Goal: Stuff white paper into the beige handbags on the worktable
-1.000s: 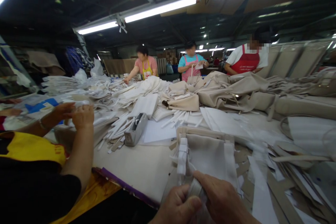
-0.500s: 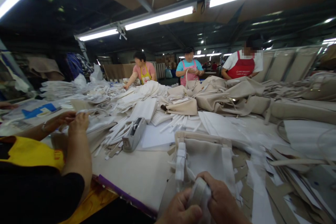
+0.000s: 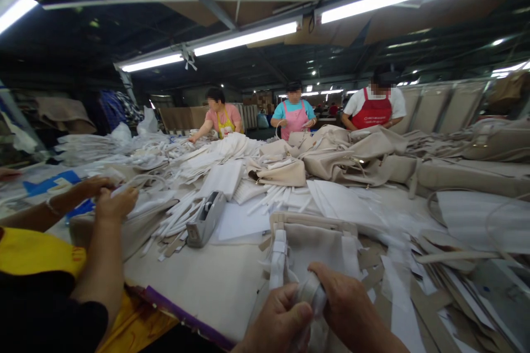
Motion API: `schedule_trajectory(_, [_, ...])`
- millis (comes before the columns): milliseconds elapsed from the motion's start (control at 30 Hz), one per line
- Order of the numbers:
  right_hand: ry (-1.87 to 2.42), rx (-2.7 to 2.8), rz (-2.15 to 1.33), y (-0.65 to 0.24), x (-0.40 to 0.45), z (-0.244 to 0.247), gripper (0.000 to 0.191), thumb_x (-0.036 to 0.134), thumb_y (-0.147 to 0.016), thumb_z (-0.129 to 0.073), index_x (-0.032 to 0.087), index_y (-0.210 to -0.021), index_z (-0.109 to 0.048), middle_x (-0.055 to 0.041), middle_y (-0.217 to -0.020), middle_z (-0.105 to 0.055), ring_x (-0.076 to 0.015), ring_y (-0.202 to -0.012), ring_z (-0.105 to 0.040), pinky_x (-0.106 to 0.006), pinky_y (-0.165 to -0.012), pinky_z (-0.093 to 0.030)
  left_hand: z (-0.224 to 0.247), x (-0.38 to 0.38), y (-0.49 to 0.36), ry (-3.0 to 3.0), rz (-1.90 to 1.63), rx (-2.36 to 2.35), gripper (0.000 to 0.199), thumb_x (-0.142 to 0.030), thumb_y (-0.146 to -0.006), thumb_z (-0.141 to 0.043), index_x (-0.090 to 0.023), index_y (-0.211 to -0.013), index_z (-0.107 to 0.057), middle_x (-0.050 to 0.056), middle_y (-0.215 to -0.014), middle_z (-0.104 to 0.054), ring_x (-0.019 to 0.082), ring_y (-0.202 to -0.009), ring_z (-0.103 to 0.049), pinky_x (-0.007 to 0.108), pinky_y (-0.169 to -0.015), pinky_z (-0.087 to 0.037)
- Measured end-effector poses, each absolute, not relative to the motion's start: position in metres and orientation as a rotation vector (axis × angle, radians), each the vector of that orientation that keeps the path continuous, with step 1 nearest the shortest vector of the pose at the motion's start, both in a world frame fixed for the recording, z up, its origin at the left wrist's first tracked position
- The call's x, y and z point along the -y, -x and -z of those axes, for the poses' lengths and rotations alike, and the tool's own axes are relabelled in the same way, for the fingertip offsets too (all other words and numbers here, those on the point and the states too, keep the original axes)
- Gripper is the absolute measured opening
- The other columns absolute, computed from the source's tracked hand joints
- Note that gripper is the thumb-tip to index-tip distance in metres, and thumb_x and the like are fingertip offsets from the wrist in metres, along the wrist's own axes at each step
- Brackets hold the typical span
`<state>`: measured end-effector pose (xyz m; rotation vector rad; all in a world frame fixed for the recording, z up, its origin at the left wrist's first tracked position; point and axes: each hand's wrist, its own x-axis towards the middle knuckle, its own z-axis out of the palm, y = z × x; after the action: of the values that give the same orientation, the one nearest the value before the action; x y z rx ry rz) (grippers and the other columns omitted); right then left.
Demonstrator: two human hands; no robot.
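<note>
At the bottom centre, my left hand (image 3: pixel 279 317) and my right hand (image 3: pixel 345 300) are closed on a looped strap (image 3: pixel 311 293) with a pale, translucent wrapping. My left thumb presses on its near side, while my right fingers grip its far side. Just beyond my hands lies a beige bag (image 3: pixel 321 240) with a zipped top edge. A white-wrapped strap (image 3: pixel 278 256) stands along the bag's left side. The lower part of the bag is partly hidden by my hands.
A grey tape dispenser (image 3: pixel 206 220) sits left of the bag, by white paper rolls (image 3: pixel 178 218). Beige bags (image 3: pixel 351 157) are heaped behind. Scraps (image 3: pixel 430 309) cover the right side. A co-worker's forearm (image 3: pixel 103 253) is at the left; three people stand across the table.
My hands have shifted slightly left and still grip the looped strap. The co-worker's hands at the left have moved slightly, and the whole view has shifted a little.
</note>
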<state>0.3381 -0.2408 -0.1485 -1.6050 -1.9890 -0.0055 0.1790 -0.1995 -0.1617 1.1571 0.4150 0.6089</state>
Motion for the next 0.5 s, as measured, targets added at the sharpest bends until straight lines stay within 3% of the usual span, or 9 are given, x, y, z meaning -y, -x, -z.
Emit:
schedule_trajectory(200, [1.571,1.742,-0.353,-0.333,0.246,0.142,0.026,0.014,-0.073,-0.035,0.018,-0.092,-0.052,-0.0024,-0.071,-0.063,-0.0184,-0.065,-0.06,-0.027,-0.059,-0.041,0.162,0.197,-0.179,-1.182,-0.612,-0.461,0.042,-0.049,-0.064,-0.071,-0.013,-0.077,-0.053,-0.006,-0.045,-0.045,0.005,-0.033,-0.038,0.015,-0.032,-0.029])
schedule_trajectory(333, [1.416,1.287,-0.718,-0.322,0.246,0.139,0.009,0.021,-0.072,-0.039,0.02,-0.07,-0.048,0.0024,-0.061,-0.053,-0.0134,-0.059,-0.051,-0.023,-0.056,-0.039,0.151,0.197,-0.184,-1.28,-0.585,-0.45,0.04,-0.046,-0.066,-0.071,-0.013,-0.083,-0.054,-0.004,-0.058,-0.051,0.004,-0.041,-0.042,0.015,-0.039,-0.032])
schedule_trajectory(433, [1.336,0.952,-0.987,-0.309,0.245,0.149,0.018,0.032,-0.072,-0.04,0.018,-0.065,-0.049,0.004,-0.052,-0.044,-0.0108,-0.046,-0.041,-0.021,-0.043,-0.033,0.149,0.199,-0.191,-1.276,-0.55,-0.339,0.045,-0.051,-0.068,-0.068,-0.013,-0.089,-0.055,-0.003,-0.058,-0.054,0.005,-0.041,-0.046,0.016,-0.041,-0.034])
schedule_trajectory(500, [1.38,0.915,-1.104,-0.309,0.244,0.155,0.03,0.038,-0.076,-0.034,0.016,-0.077,-0.055,0.0053,-0.046,-0.04,-0.0104,-0.038,-0.036,-0.021,-0.036,-0.026,0.148,0.2,-0.194,-1.25,-0.559,-0.319,0.047,-0.055,-0.069,-0.065,-0.013,-0.084,-0.054,-0.001,-0.055,-0.055,0.007,-0.04,-0.047,0.016,-0.039,-0.033])
